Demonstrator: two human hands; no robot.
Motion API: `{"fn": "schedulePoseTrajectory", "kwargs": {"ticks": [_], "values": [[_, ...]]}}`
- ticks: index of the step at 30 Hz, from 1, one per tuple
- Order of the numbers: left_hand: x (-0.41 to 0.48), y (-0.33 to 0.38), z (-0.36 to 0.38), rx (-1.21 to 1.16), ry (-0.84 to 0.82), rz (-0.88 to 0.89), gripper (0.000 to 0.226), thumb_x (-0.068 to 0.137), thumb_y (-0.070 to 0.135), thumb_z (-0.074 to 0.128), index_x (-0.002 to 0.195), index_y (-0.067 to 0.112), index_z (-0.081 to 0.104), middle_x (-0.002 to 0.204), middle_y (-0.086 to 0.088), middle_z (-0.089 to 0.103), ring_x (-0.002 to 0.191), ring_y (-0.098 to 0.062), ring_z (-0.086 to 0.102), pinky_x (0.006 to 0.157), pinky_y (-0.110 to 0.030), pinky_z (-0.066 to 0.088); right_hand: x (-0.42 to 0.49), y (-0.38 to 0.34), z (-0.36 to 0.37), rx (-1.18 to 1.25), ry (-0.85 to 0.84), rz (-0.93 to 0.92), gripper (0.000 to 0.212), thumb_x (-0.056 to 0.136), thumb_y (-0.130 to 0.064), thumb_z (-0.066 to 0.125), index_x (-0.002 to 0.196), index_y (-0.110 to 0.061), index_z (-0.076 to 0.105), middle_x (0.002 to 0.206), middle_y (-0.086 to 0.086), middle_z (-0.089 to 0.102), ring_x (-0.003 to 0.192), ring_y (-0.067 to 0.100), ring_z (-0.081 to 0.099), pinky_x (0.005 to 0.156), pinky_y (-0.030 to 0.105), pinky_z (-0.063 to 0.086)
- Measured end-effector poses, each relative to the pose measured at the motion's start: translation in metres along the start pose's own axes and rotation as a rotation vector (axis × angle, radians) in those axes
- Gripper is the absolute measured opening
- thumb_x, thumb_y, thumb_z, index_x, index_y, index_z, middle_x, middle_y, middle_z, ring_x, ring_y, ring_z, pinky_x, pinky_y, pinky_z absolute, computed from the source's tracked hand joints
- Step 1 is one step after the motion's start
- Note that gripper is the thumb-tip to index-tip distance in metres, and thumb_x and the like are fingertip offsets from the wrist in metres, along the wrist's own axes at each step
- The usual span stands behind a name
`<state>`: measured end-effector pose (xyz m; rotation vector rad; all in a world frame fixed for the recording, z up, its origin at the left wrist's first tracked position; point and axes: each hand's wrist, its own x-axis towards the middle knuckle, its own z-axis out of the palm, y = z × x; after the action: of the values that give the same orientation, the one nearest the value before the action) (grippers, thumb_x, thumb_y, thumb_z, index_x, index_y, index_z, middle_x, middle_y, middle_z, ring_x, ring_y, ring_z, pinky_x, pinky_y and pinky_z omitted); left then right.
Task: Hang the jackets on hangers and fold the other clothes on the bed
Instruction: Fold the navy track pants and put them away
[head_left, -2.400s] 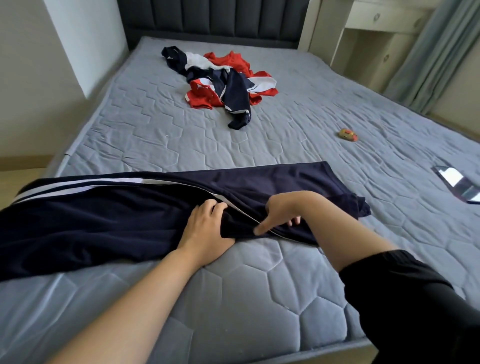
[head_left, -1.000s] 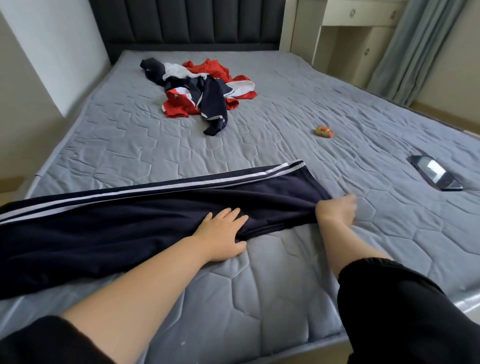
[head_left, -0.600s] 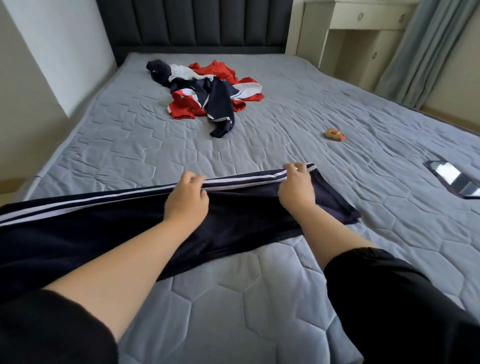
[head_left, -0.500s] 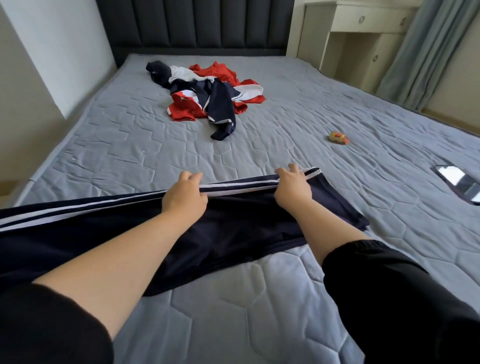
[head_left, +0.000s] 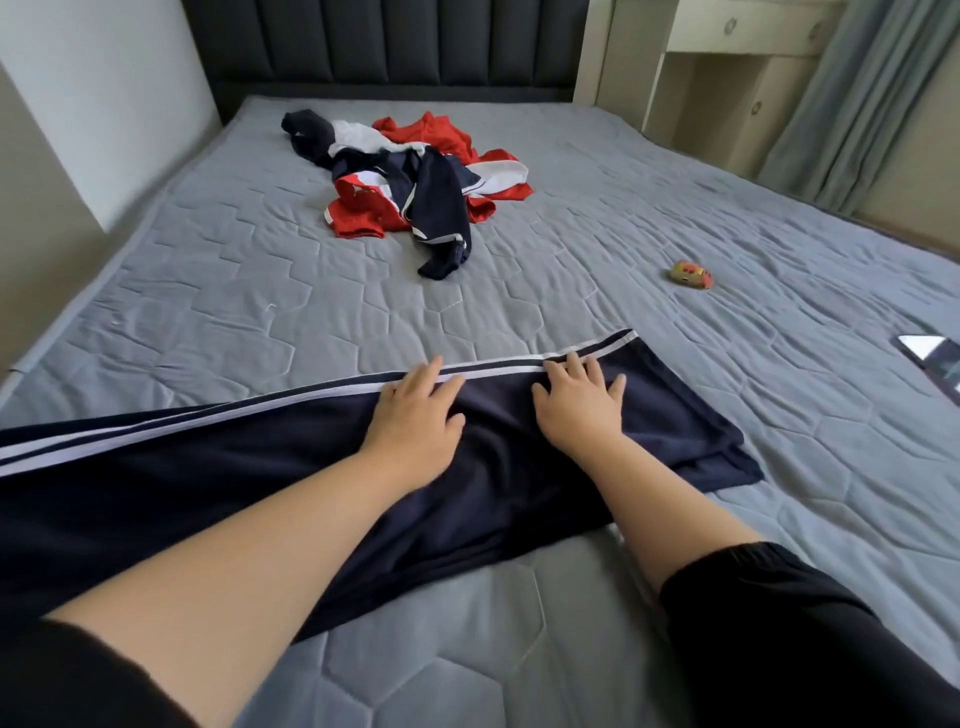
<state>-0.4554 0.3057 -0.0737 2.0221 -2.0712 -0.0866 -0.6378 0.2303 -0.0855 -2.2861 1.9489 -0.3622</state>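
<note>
Navy track pants (head_left: 218, 478) with two white side stripes lie flat across the near part of the grey quilted bed (head_left: 270, 291), running off the left edge of view. My left hand (head_left: 415, 421) lies flat on the fabric with straight fingers, fingertips at the striped far edge. My right hand (head_left: 582, 405) presses flat on the pants a little to the right, near their right end. A heap of red, white and navy clothes (head_left: 410, 182) sits toward the headboard, apart from both hands.
A small yellow and red toy (head_left: 690, 274) lies on the bed at the right. A dark phone or tablet (head_left: 932, 358) rests near the right edge. A dark padded headboard (head_left: 384, 41), a cream cabinet (head_left: 727, 78) and a curtain (head_left: 852, 104) stand behind.
Both hands held the striped far edge with curled fingers half a second ago. Now their fingers are straight and lie flat on the pants. The pants have stayed in place.
</note>
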Motion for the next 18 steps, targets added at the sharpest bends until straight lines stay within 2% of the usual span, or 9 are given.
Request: {"fn": "schedulePoseTrajectory", "kwargs": {"ticks": [2, 4, 8, 12, 14, 15, 16, 17, 18], "values": [[-0.007, 0.009, 0.011, 0.095, -0.082, 0.034, 0.056, 0.101, 0.04, 0.03, 0.152, 0.026, 0.014, 0.161, -0.002, -0.004, 0.148, -0.02, -0.006, 0.117, -0.046, 0.005, 0.0, 0.02, -0.004, -0.032, -0.023, 0.104, 0.051, 0.099, -0.041, 0.031, 0.145, -0.019, 0.032, 0.157, 0.005, 0.019, 0.145, 0.028, 0.01, 0.113, 0.058, 0.004], [-0.012, 0.018, 0.016, 0.079, -0.141, 0.01, 0.056, 0.101, 0.045, 0.025, 0.153, 0.029, 0.009, 0.161, 0.001, -0.009, 0.147, -0.018, -0.012, 0.117, -0.049, 0.001, -0.003, 0.042, -0.013, -0.053, 0.024, 0.227, 0.053, 0.098, -0.043, 0.035, 0.141, -0.013, 0.035, 0.154, 0.009, 0.024, 0.142, 0.03, 0.017, 0.113, 0.057, 0.01], [-0.019, 0.043, 0.014, -0.008, -0.22, 0.018, 0.064, 0.097, 0.056, 0.025, 0.152, 0.032, 0.005, 0.161, 0.003, -0.01, 0.147, -0.017, -0.014, 0.116, -0.051, -0.001, -0.01, 0.074, -0.035, -0.013, 0.105, 0.402, 0.054, 0.096, -0.043, 0.042, 0.134, -0.004, 0.04, 0.142, 0.015, 0.041, 0.132, 0.033, 0.034, 0.106, 0.048, 0.028], [-0.034, 0.085, 0.01, -0.03, -0.289, 0.218, 0.077, 0.087, 0.065, 0.042, 0.151, 0.035, 0.011, 0.161, 0.007, -0.005, 0.147, -0.014, -0.011, 0.117, -0.052, 0.001, -0.01, 0.097, -0.046, 0.014, 0.108, 0.468, 0.047, 0.095, -0.04, 0.047, 0.123, -0.004, 0.053, 0.131, 0.017, 0.053, 0.124, 0.036, 0.045, 0.098, 0.042, 0.038], [-0.036, 0.099, 0.016, 0.07, -0.212, 0.32, 0.069, 0.088, 0.058, 0.048, 0.148, 0.029, 0.028, 0.16, 0.003, 0.01, 0.147, -0.016, 0.004, 0.117, -0.05, 0.012, -0.01, 0.106, -0.048, 0.073, 0.114, 0.493, 0.036, 0.092, -0.036, 0.05, 0.11, -0.006, 0.06, 0.118, 0.017, 0.061, 0.112, 0.037, 0.054, 0.091, 0.04, 0.042], [-0.037, 0.103, 0.018, 0.054, -0.153, 0.35, 0.059, 0.089, 0.052, 0.049, 0.142, 0.024, 0.042, 0.156, 0.0, 0.025, 0.144, -0.02, 0.019, 0.114, -0.047, 0.022, -0.01, 0.11, -0.048, 0.112, 0.133, 0.496, 0.032, 0.091, -0.034, 0.052, 0.104, -0.007, 0.063, 0.112, 0.017, 0.064, 0.106, 0.037, 0.057, 0.088, 0.039, 0.044], [-0.037, 0.106, 0.018, 0.016, -0.083, 0.381, 0.05, 0.088, 0.047, 0.049, 0.128, 0.019, 0.058, 0.144, -0.004, 0.044, 0.134, -0.024, 0.038, 0.106, -0.045, 0.036, -0.011, 0.113, -0.048, 0.148, 0.159, 0.49, 0.027, 0.09, -0.032, 0.055, 0.098, -0.007, 0.064, 0.107, 0.016, 0.065, 0.101, 0.037, 0.059, 0.084, 0.037, 0.045], [-0.036, 0.107, 0.018, -0.018, -0.013, 0.416, 0.042, 0.083, 0.044, 0.05, 0.107, 0.015, 0.07, 0.123, -0.006, 0.06, 0.114, -0.027, 0.056, 0.088, -0.041, 0.05, -0.012, 0.115, -0.049, 0.18, 0.186, 0.476, 0.025, 0.09, -0.03, 0.057, 0.094, -0.008, 0.066, 0.103, 0.015, 0.066, 0.098, 0.036, 0.059, 0.08, 0.036, 0.045], [-0.036, 0.109, 0.018, -0.027, 0.042, 0.45, 0.037, 0.077, 0.043, 0.053, 0.087, 0.014, 0.073, 0.1, -0.003, 0.067, 0.092, -0.025, 0.063, 0.068, -0.033, 0.055, -0.012, 0.117, -0.05, 0.21, 0.21, 0.462, 0.023, 0.09, -0.029, 0.058, 0.092, -0.008, 0.067, 0.102, 0.013, 0.066, 0.096, 0.035, 0.06, 0.077, 0.034, 0.045]]}}
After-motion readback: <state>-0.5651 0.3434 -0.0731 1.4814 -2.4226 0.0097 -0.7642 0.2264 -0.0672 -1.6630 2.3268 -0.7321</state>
